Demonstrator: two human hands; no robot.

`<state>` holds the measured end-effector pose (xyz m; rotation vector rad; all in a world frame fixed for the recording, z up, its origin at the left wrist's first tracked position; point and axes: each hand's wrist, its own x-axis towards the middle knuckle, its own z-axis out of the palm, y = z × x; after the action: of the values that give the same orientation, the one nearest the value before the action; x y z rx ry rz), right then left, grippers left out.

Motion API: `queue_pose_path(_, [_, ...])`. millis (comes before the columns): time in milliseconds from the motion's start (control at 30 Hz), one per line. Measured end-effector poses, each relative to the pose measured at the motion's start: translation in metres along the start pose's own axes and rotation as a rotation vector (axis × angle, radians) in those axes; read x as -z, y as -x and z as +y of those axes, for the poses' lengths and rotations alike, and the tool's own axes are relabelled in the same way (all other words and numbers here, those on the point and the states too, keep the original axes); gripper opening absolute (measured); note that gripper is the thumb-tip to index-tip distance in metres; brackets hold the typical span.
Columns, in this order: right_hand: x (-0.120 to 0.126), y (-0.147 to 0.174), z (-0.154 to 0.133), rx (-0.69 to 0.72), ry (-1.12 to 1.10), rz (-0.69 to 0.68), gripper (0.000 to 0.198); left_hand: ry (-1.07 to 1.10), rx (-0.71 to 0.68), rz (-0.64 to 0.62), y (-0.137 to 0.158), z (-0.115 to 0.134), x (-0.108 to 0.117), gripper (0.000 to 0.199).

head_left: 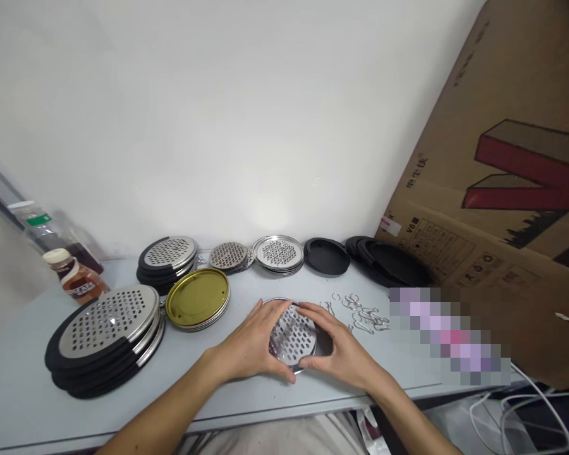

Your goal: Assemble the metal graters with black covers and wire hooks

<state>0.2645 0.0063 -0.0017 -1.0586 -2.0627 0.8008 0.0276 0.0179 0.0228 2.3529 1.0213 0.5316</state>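
Note:
A round metal grater disc [293, 336] lies on the grey table near its front edge, between my two hands. My left hand [251, 344] curves round its left side, with fingers at the far rim and thumb at the near rim. Around the right side bends my right hand [344, 349], its fingertips at the far rim and its thumb at the near edge. The palms hide the sides of the disc. Just right of my right hand lie several metal clips and rings [370, 318]. Left of my left hand stands a stack of gold-coloured round plates [198, 298].
Large graters with black rims [107, 325] are stacked at the left. Along the wall stand more graters [279, 253] and black round trays [326, 256]. Two bottles [78, 278] stand at the far left. A big cardboard box [497, 208] leans at the right.

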Motion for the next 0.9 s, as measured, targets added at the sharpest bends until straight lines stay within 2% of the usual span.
queue_pose_path(67, [-0.001, -0.001, 0.001, -0.003, 0.026, -0.025, 0.071, -0.006, 0.000, -0.005, -0.002, -0.002, -0.002, 0.118])
queue_pose_path(233, [-0.002, -0.002, -0.001, -0.026, 0.083, -0.050, 0.065, 0.026, 0.027, -0.010, 0.001, -0.001, -0.001, 0.119])
queue_pose_path(333, [-0.001, -0.002, -0.004, -0.027, 0.093, -0.051, 0.058, 0.070, 0.107, 0.049, 0.007, -0.002, 0.009, 0.118])
queue_pose_path(467, [0.000, -0.001, -0.006, -0.019, 0.085, -0.039, 0.054, 0.119, 0.194, 0.094, 0.015, -0.007, 0.021, 0.108])
queue_pose_path(733, [-0.001, -0.001, -0.004, -0.004, 0.093, -0.097, 0.067, 0.146, 0.195, 0.071, 0.015, -0.008, 0.024, 0.091])
queue_pose_path(900, [-0.003, -0.001, -0.004, -0.004, 0.086, -0.062, 0.068, 0.177, 0.180, 0.060, 0.014, -0.007, 0.026, 0.077])
